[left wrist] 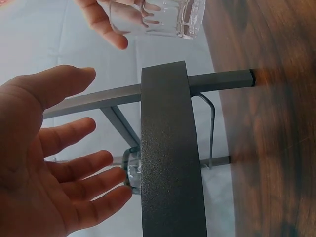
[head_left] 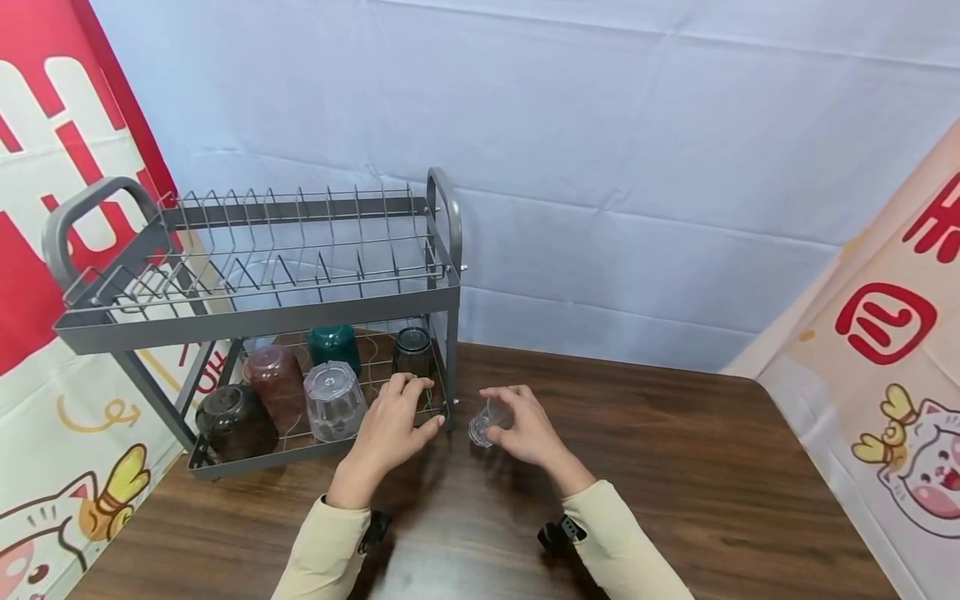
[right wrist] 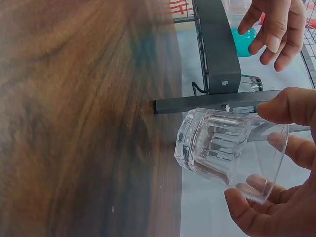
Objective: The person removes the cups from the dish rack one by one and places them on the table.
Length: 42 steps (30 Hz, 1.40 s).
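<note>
My right hand grips a clear faceted glass near its rim, thumb on one side and fingers on the other. The glass is upright, its thick base facing the wood tabletop; I cannot tell whether it touches. My left hand holds nothing, its fingers loosely spread in front of the rack's lower right end. A grey two-tier dish rack stands at the left. On its lower tier, upside down, are a clear glass, a dark cup, a reddish cup, a teal cup and a smoky glass.
The rack's upper tier has wire plate slots and a curved handle at each end. Brown wood tabletop extends to the right. A pale cloth hangs behind, with printed cloths at both sides.
</note>
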Each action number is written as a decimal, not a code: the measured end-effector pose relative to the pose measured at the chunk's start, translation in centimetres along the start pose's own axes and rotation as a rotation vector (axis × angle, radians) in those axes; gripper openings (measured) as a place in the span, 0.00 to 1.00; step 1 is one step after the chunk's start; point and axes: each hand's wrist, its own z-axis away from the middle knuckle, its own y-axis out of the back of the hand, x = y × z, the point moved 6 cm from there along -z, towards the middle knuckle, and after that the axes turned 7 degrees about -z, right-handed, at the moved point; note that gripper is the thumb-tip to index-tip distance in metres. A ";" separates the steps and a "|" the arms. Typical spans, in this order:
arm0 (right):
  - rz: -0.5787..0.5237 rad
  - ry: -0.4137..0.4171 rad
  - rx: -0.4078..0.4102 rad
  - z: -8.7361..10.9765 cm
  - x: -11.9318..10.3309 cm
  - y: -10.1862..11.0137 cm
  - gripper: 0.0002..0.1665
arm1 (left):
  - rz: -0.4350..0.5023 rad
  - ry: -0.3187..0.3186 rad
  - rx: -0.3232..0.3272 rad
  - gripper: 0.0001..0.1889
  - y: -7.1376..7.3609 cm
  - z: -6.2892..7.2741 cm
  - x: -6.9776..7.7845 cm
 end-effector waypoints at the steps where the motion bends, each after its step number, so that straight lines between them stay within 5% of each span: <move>1: 0.014 0.000 -0.005 -0.1 -0.1 0.0 0.31 | -0.001 0.005 -0.001 0.26 0.0 -0.1 0.0; 22: 0.202 -0.041 -0.115 -2.9 0.7 -0.9 0.32 | -0.019 0.118 -0.011 0.25 -0.4 -2.0 -1.4; 42: 0.274 -0.099 -0.108 -4.9 2.0 -0.9 0.33 | -0.046 0.187 -0.013 0.25 -0.2 -4.4 -2.2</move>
